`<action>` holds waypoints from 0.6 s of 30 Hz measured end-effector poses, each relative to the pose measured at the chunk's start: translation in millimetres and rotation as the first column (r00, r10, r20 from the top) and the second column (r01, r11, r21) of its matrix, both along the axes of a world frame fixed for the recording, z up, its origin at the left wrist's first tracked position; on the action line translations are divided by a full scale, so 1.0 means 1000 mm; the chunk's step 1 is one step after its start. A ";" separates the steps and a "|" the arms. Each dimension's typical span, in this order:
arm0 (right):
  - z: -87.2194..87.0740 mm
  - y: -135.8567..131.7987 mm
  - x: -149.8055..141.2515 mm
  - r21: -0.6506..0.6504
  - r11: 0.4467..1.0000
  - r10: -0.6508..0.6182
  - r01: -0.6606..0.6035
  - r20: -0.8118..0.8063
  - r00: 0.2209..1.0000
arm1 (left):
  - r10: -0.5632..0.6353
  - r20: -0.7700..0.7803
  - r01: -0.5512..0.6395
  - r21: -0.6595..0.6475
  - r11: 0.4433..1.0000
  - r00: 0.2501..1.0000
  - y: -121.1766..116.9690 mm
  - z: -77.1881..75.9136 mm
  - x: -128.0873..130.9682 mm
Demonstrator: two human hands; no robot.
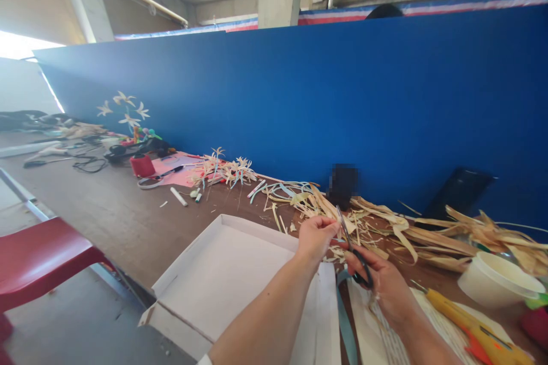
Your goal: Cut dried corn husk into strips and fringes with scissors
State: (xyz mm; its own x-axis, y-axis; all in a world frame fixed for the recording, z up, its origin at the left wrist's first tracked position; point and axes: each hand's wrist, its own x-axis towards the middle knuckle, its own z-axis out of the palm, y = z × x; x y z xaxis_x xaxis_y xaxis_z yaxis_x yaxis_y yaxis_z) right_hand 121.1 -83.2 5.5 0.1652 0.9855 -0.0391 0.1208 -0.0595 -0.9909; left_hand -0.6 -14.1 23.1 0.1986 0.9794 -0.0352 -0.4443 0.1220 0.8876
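Observation:
My right hand (383,282) grips a pair of scissors (351,242) with black handles, its blades pointing up and away from me. Close beside the blades, my left hand (315,236) is pinched on a small pale strip of dried husk, mostly covered by the fingers. Behind both hands lies a loose pile of dried husk (402,228), with thin cut scraps spread around it. A white open box lid (244,274) rests on the table beneath my left forearm. Under my right hand are a blue-green ribbon (347,319) and printed paper.
A yellow glue gun (466,319) and a cream tub (499,279) stand at the right. Husk flowers (226,170), pink paper (173,164) and a red thread spool (142,166) lie further left. A blue partition (308,97) rises behind the table; a red chair (47,256) is at left.

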 end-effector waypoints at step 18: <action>0.002 0.000 0.001 0.045 0.999 -0.006 0.002 0.097 0.995 | 0.017 -0.135 -0.014 0.027 1.000 0.991 0.000 0.001 -0.004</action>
State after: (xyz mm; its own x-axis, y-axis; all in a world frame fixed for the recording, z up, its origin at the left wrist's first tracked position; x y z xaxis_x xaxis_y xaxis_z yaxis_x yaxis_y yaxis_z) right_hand 122.5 -83.3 7.7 0.1698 0.9852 0.0216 0.2162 -0.0158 -0.9762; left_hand -4.4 -14.1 23.8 0.1784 0.9833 -0.0354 -0.3212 0.0922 0.9425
